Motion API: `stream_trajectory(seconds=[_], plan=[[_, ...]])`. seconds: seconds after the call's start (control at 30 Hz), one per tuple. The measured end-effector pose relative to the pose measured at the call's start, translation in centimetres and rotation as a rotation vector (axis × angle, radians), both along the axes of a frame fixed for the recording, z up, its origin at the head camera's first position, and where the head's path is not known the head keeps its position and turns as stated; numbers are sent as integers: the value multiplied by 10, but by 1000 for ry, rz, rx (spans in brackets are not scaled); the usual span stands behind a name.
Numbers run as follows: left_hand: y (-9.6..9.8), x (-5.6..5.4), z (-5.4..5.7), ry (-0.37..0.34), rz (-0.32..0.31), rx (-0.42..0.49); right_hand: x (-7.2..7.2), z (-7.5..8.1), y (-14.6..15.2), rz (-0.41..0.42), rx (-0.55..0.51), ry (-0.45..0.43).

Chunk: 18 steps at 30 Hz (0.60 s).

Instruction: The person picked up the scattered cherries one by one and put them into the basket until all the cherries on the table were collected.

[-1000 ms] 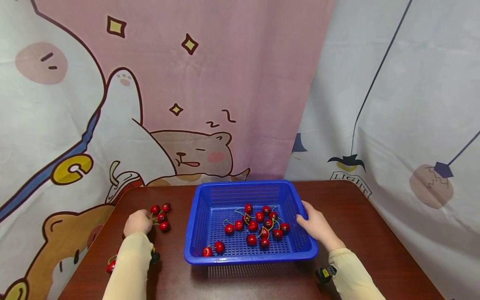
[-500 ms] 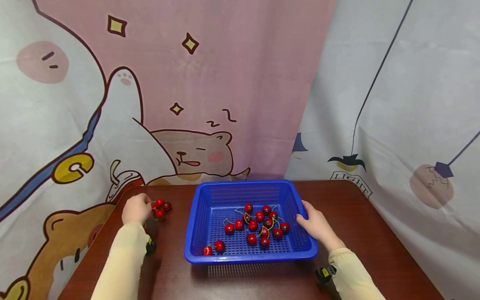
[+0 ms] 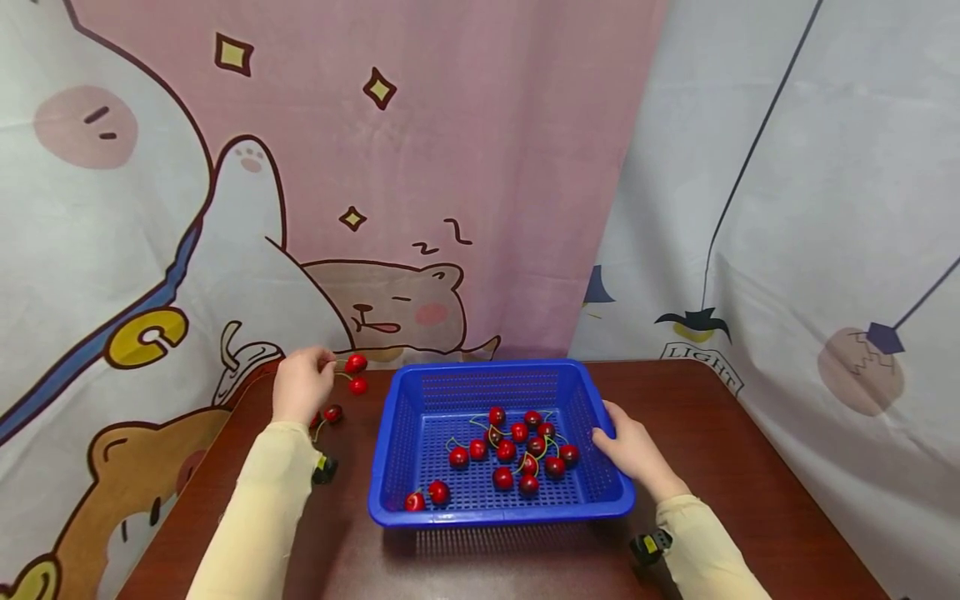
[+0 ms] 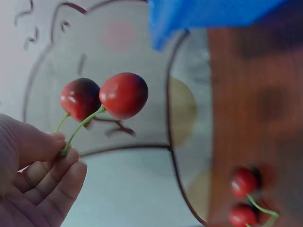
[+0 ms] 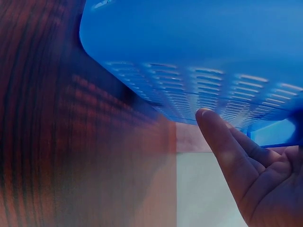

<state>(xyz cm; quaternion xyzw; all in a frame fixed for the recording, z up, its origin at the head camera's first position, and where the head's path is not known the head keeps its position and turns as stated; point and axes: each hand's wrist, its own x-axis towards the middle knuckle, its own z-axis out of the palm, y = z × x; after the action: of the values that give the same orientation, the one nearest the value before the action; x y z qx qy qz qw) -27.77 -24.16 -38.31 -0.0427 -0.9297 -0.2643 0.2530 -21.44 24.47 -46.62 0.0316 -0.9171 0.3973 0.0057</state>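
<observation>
Left hand pinches cherry pair by stems, fruit just left of basket — best gripped lightly, lifted over basket's edge, lowered gently. Right hand grips basket's right side — hold steady. More cherries lie left of basket.

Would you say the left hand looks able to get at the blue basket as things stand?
Yes, it seems so: the left hand, holding two cherries, is just left of the blue basket, whose top is open, and only those cherries show between them.
</observation>
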Motion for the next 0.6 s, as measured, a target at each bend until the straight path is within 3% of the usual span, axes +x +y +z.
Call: stream_trajectory(seconds=[0.27,0.6], plan=[[38,2,27,86,-95,23,-1,-1,0,-6,-2,-4],[77,6,37,121,-215,48,-2,-2,1,-7,14,9]])
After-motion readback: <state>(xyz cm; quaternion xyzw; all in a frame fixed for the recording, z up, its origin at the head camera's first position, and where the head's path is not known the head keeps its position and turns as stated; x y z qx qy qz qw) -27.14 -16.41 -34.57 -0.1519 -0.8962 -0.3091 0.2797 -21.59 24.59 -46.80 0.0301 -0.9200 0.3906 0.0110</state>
